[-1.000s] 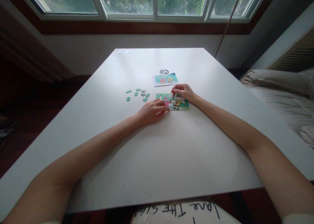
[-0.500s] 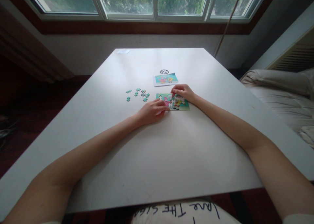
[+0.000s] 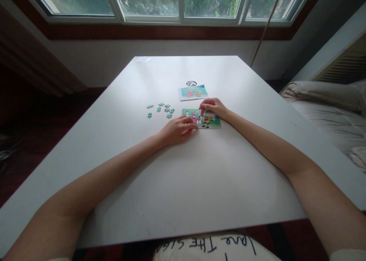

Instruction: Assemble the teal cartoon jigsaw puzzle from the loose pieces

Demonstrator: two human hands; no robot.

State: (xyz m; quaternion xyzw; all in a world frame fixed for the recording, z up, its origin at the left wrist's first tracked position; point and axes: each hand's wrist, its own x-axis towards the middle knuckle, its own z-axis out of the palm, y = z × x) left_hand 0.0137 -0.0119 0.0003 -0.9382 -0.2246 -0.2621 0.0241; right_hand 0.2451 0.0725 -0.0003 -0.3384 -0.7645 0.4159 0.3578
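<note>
Where the puzzle board [image 3: 215, 124] lies: flat on the white desk [image 3: 177, 184], between the two hands, partly covered by both; gaps show among its fitted pieces

Left arm: bent at the elbow near the desk's near-left part, forearm slanting forward and inward, low over the surface

Left hand [image 3: 176, 130]: back of hand up, at the board's near-left corner; fingers [image 3: 187, 120] curled over the left side, thumb stretched along the near edge; cannot tell if anything is gripped

Right arm: elbow bent outward by the desk's near-right side, forearm running forward and to the left

Right hand [image 3: 216, 106]: arched at the board's far edge, wrist by its far-right corner; fingers [image 3: 204, 103] drawn together, tips pointing down onto the board; whether a piece is pinched there, cannot tell, too small

Loose pieces [image 3: 169, 116]: greenish cluster, left of the board, beyond the left hand, some touching or overlapping

Picture card [image 3: 197, 92]: beyond the board, slightly askew, near the right hand

Round mark [image 3: 191, 83]: dark and pale, just past the card

Window [image 3: 210, 1]: above the far end, foliage outside
</note>
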